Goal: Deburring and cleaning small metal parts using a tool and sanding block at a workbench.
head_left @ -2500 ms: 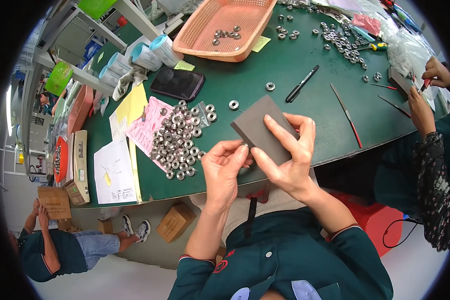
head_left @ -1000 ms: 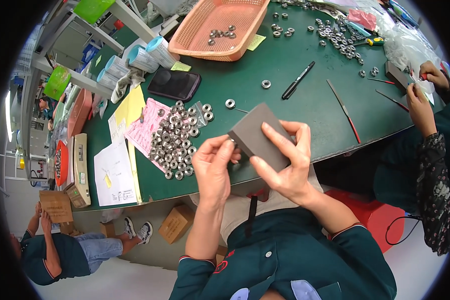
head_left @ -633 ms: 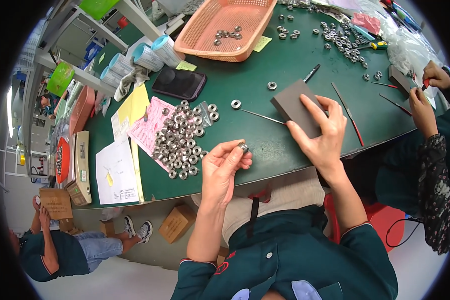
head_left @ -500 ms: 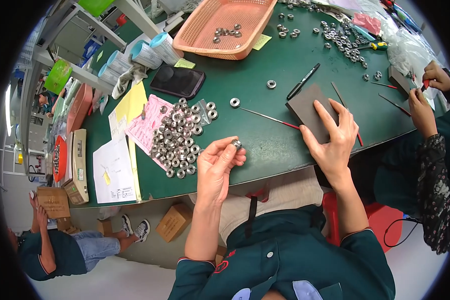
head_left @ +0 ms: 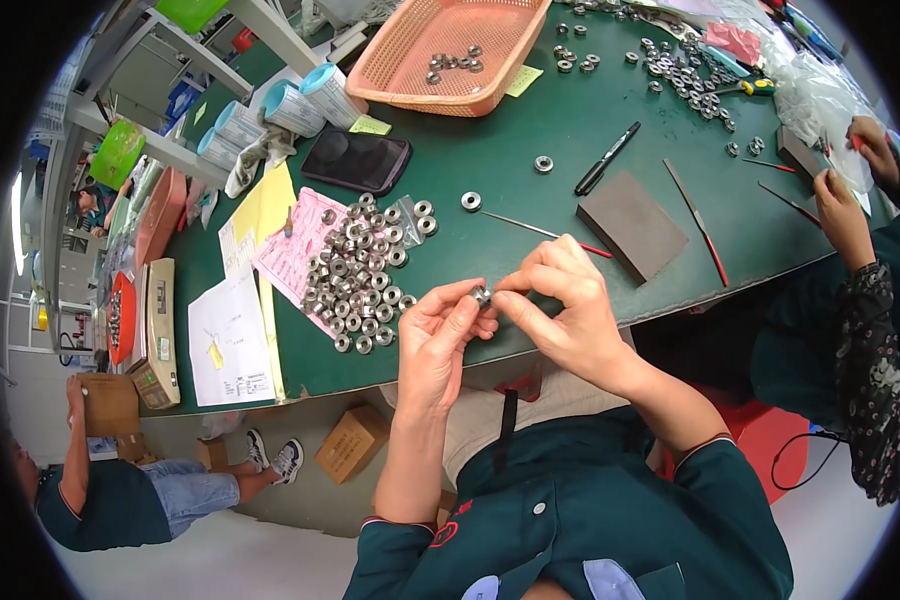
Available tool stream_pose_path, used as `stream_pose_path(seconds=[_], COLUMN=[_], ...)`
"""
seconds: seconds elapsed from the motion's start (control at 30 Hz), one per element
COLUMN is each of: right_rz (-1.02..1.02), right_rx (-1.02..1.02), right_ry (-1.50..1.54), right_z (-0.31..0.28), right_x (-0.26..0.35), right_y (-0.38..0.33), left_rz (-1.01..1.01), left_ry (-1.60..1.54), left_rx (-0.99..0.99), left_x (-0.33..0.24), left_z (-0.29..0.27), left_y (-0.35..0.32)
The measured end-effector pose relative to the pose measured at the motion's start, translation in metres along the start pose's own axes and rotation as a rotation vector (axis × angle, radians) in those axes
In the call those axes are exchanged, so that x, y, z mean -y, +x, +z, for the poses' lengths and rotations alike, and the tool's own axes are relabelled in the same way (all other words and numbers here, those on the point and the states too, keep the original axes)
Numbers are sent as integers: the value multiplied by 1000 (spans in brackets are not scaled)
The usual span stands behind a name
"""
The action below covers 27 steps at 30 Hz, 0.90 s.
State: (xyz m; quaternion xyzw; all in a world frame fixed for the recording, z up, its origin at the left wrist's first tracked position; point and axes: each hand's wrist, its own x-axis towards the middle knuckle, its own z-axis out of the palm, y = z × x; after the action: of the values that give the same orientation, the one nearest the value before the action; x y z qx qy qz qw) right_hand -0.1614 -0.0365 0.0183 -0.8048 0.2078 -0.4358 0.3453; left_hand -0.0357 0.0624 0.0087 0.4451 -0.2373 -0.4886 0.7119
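Note:
My left hand (head_left: 435,335) pinches a small shiny metal ring (head_left: 482,296) between thumb and fingers, just above the table's near edge. From the other side my right hand (head_left: 575,315) is closed on the same ring, thumb and fingertips at its edge. Beyond my right hand, a dark grey rectangular block (head_left: 632,225) lies flat. A thin red-handled file (head_left: 530,227) rests at its left, and a flat red-handled file (head_left: 698,222) at its right. Left of my hands, many similar rings form a pile (head_left: 355,275), partly on pink paper. Two single rings lie farther off.
An orange basket (head_left: 370,85) with several rings stands at the back. A phone (head_left: 355,160), papers (head_left: 232,340) and a scale (head_left: 155,340) are at left. A black marker (head_left: 607,158) lies beyond the block. A co-worker's hands (head_left: 850,215) work at right; another person (head_left: 100,480) holds a carton.
My right hand has left the grey block and come left to the ring, closing on it. My left hand still holds the ring. The person at left has shifted the carton.

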Motion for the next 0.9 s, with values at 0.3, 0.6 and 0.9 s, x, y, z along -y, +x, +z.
stream_pose_path(seconds=[0.3,0.6,0.9], right_rz=[52,-54,-171], right_rx=[45,151,156], right_ry=[108,-764,-863], right_z=[9,-21,-19], right_x=[1,-15,-34], right_y=[4,13,10], left_rz=[55,-24,-61], left_ry=[95,-67,-238], left_rx=[-6,-31,22], left_x=[3,-2,-1], left_z=[2,-12,-20], left_y=[-4,1,6])
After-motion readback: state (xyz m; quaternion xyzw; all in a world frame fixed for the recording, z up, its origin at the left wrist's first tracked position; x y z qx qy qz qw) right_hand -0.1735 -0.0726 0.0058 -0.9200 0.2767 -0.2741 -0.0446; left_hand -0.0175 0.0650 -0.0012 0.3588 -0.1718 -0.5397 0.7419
